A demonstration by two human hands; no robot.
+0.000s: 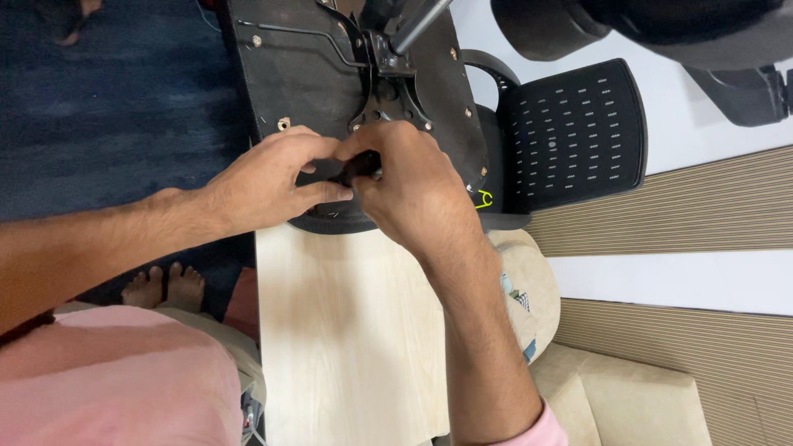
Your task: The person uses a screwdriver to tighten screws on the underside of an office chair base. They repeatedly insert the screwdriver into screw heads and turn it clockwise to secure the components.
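The dark blue carpet [107,99] fills the view from nine to eleven o'clock, and the pale wooden table [347,330] runs from the centre down to six o'clock. Lying upside down across the table's far end, from the centre up to twelve, is the black chair seat [289,66], its underside facing me, with the metal mechanism plate [392,91] bolted near its middle and a grey metal column [417,25] rising out of it toward twelve. At two o'clock from the seat, the perforated black backrest [574,132] hangs off the table edge. A beige sofa [611,388] sits at four to five o'clock, and my bare feet [165,285] show at eight o'clock beside the table.

My left hand [264,182] comes in from nine o'clock, fingers curled shut. My right hand [413,186] comes up from five o'clock, also closed. Both pinch a small black part [357,168] at the near edge of the seat, dead centre, just at six o'clock from the mechanism plate. The two hands touch each other around it, and most of the part is hidden under my fingers, so I cannot tell its shape.
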